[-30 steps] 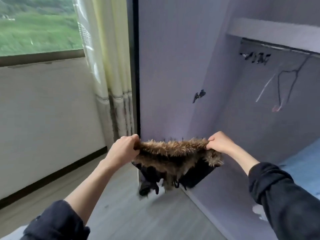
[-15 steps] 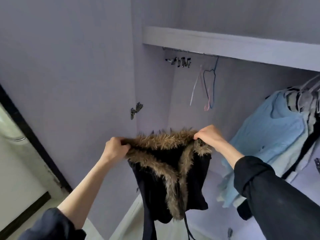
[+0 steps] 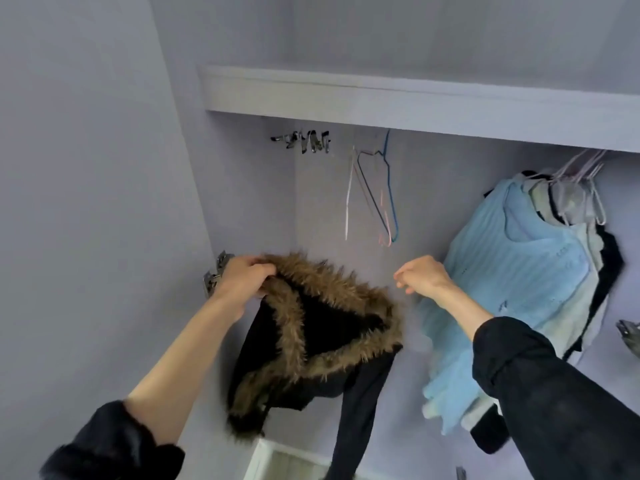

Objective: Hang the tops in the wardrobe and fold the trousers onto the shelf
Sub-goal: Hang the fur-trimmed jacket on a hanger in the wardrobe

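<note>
A black top with a brown fur trim (image 3: pixel 325 327) hangs from my left hand (image 3: pixel 242 277), which grips the fur edge at its upper left. The garment droops down to the right, with a black sleeve trailing below. My right hand (image 3: pixel 420 277) is off the top and raised to its right, fingers loosely curled and holding nothing. Above and between my hands, a few empty wire hangers (image 3: pixel 375 195) dangle from the rail under the wardrobe shelf (image 3: pixel 381 98).
Several tops on hangers, a light blue one (image 3: pixel 519 271) foremost, fill the wardrobe's right side. Metal clips (image 3: pixel 304 142) sit at the rail's left end. A door hinge (image 3: pixel 216 275) juts from the left wall beside my left hand. Another hinge (image 3: pixel 628 332) shows far right.
My right hand has let go of the fur trim and lifted away, so the top now hangs from my left hand alone. The view has tilted up into the wardrobe.
</note>
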The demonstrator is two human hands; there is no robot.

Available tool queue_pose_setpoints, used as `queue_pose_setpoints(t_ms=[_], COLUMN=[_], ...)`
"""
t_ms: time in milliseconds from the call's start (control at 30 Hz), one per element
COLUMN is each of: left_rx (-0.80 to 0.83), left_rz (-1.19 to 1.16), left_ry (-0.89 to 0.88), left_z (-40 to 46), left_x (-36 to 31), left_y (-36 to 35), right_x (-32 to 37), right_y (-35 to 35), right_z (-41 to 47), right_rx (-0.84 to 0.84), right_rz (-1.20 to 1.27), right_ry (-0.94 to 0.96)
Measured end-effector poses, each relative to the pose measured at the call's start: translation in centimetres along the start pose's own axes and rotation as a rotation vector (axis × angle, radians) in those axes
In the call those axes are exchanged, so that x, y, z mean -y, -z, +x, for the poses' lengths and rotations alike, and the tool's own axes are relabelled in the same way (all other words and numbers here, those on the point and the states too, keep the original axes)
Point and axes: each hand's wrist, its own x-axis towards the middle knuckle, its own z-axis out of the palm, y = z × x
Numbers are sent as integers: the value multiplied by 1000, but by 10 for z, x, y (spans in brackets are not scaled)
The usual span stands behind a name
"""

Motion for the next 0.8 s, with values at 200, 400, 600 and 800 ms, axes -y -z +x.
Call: queue_pose_setpoints(t_ms=[200, 400, 600, 800], left_rx=[-5, -72, -71, -54], left_rz=[-39, -70, -70, -91], left_ry=[-38, -32, 14, 4], left_z=[33, 55, 69, 70], left_x=[-26, -35, -39, -43], left_y=[-21, -36, -52, -64], right_x=[18, 38, 60, 56], right_y=[9, 20, 27, 33], right_z=[56, 112, 140, 154], right_rx=[-88, -102, -5, -195], right_rz=[543, 664, 722, 736], right_ry=[-137, -94, 45, 146])
